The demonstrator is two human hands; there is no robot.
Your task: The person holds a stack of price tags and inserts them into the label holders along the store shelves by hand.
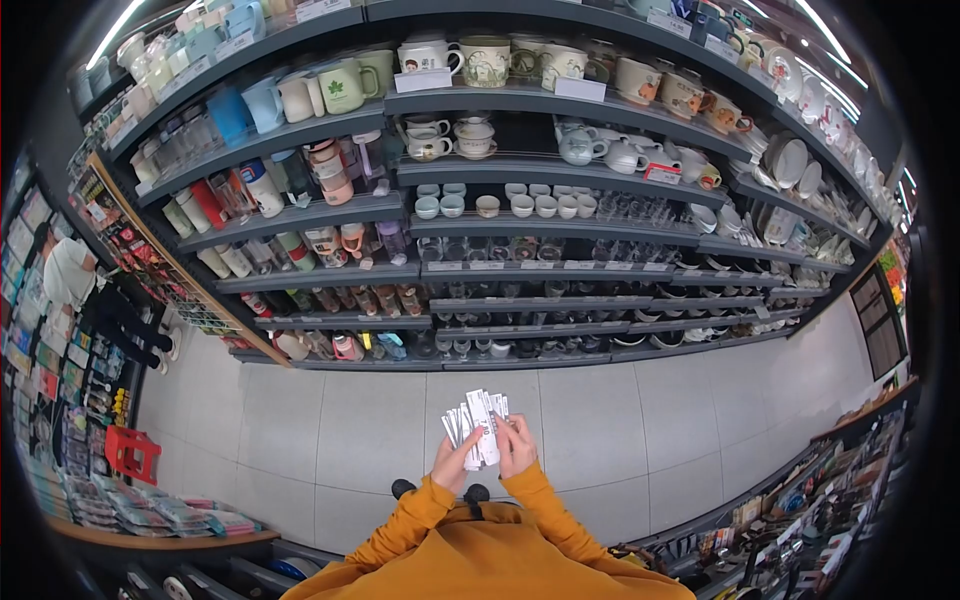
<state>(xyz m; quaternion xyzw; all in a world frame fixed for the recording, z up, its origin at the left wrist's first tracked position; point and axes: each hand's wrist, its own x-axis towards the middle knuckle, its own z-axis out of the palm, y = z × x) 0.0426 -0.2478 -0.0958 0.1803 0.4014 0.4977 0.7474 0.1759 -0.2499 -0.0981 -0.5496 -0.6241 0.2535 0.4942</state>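
Observation:
A fanned stack of white printed price labels (481, 420) is held in front of my body, above the tiled floor. My left hand (452, 462) grips the stack from its lower left, with the thumb lying across the front. On the right side, my right hand (517, 447) has its fingers closed at the edge of the labels. One label stands taller than the others and carries large dark digits. The smaller print is too fine to read. Both forearms are in mustard-yellow sleeves.
Ahead stands a long shelf unit with mugs (487, 62), teapots (580, 145), small bowls (452, 205) and bottles (262, 190). Price tags (580, 89) line its edges. A person (75, 275) stands at the left shelves, near a red stool (132, 452). Goods fill the lower right shelf (760, 530).

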